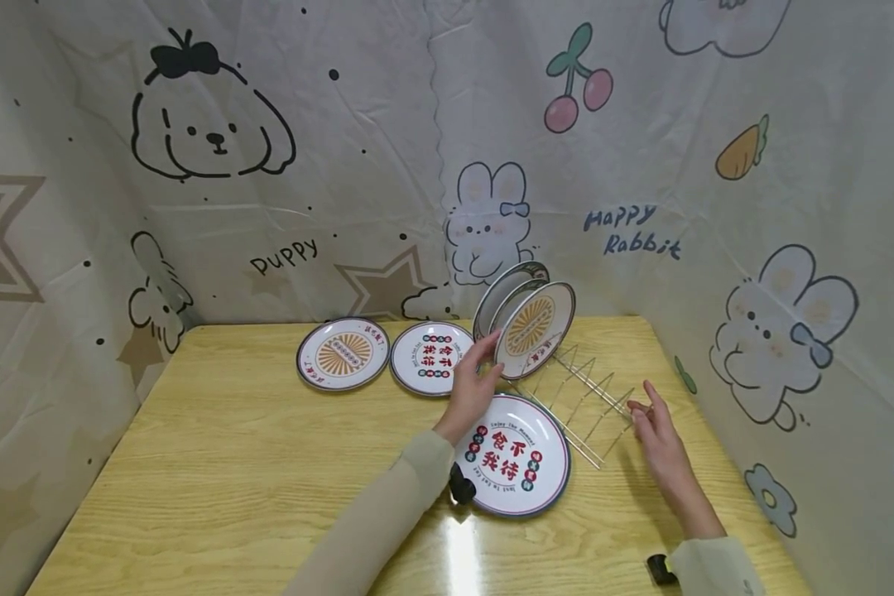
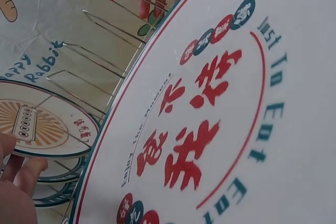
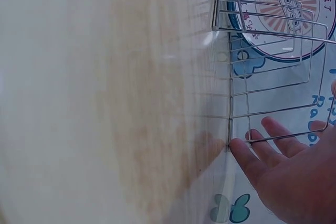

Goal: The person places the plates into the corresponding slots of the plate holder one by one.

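Note:
My left hand (image 1: pixel 475 389) grips the lower left edge of a white plate with an orange sunburst (image 1: pixel 535 329). This plate stands tilted in the far end of a wire dish rack (image 1: pixel 592 389), in front of two other upright plates (image 1: pixel 492 302). At the rack's near right end my right hand (image 1: pixel 657 430) touches the wire with extended fingers, as the right wrist view shows. A large plate with red characters (image 1: pixel 510 455) lies flat beside the rack, under my left wrist; it fills much of the left wrist view (image 2: pixel 194 114).
Farther left on the wooden table (image 1: pixel 253 480) lie a sunburst plate (image 1: pixel 343 354) and a smaller plate with red characters (image 1: pixel 425 358), side by side near the back edge. A printed cloth (image 1: pixel 380 165) hangs behind the table and along both sides.

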A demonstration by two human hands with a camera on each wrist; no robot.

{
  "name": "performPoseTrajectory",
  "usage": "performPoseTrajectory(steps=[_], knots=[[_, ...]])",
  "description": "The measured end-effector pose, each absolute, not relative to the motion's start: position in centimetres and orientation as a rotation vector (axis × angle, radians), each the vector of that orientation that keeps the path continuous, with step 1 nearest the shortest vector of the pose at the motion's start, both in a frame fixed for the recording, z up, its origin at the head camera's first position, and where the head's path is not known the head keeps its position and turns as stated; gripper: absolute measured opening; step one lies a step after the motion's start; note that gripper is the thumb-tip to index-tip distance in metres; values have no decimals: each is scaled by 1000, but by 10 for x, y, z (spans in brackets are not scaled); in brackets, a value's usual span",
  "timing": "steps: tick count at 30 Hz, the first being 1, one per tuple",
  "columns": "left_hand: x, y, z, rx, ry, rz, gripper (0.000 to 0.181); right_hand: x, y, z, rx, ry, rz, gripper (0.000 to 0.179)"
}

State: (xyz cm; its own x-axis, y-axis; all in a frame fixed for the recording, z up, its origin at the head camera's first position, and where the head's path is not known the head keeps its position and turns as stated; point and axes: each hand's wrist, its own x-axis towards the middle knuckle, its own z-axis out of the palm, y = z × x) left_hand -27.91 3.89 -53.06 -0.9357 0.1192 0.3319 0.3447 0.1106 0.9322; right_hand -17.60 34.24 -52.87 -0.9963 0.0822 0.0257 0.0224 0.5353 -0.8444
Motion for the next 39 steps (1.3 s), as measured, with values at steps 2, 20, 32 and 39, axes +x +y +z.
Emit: performPoseTrajectory(steps=[2,20,32,39], knots=[[-280,41,-531,-469,-2198,-1943,65,-176,343,-529,-101,-2700,1475,64],[-288,43,-538,-395,-2266,-1972,63,-178,343,-531,-74,-2664,1512,65],[-284,38,-532,-420,-2287,-2002,61,-176,342,-532,-87,-2688,1513,65],[-282,29,-532,-420,-2275,-2017,61,-176,342,-531,-88,-2682,1492,65]])
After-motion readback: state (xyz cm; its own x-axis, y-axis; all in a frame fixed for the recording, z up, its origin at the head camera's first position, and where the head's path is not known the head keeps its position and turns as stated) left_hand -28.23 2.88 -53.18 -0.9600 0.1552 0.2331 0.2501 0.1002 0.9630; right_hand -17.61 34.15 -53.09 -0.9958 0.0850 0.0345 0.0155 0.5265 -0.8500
